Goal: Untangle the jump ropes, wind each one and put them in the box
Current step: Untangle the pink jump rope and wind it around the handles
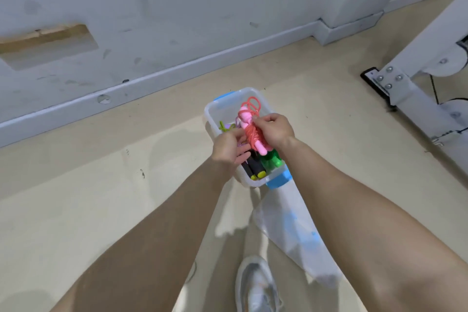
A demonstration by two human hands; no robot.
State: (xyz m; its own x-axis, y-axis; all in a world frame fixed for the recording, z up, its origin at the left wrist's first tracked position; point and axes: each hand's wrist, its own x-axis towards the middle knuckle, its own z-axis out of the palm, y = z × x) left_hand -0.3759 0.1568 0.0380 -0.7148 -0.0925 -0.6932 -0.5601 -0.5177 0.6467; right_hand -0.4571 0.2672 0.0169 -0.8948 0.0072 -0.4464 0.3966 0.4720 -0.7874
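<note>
**Pink rope wound, held over the box**

Your shoe (258, 284) sits closest to the lens at the bottom edge, with both bare forearms reaching out above it. Follow them to your hands. Your right hand (274, 130) pinches the red cord at the top of the pink jump rope (250, 134), fingers curled in on the coil. Your left hand (229, 147) grips the same bundle from the other side, thumb and fingers closed on its middle. The cord is wrapped round the two pink handles, and a few loose loops stick out at the far end.

The bundle hangs just above the box (215, 109), a clear tub on the floor with blue latches. Inside it, below your hands, lie black handles (252, 168) with yellow tips and green handles (272, 161). A yellow-green cord (222, 126) shows at the left wall. The lid (286, 223) lies on the floor just beside the near end of the box.

Judging from this, you are close to the end. Several ropes look stowed, none lies on the floor in view, and the pink one looks wound. What seems left is tucking in those loose loops and laying the bundle in. Whether the ropes underneath are neatly wound cannot be told from here.
</note>
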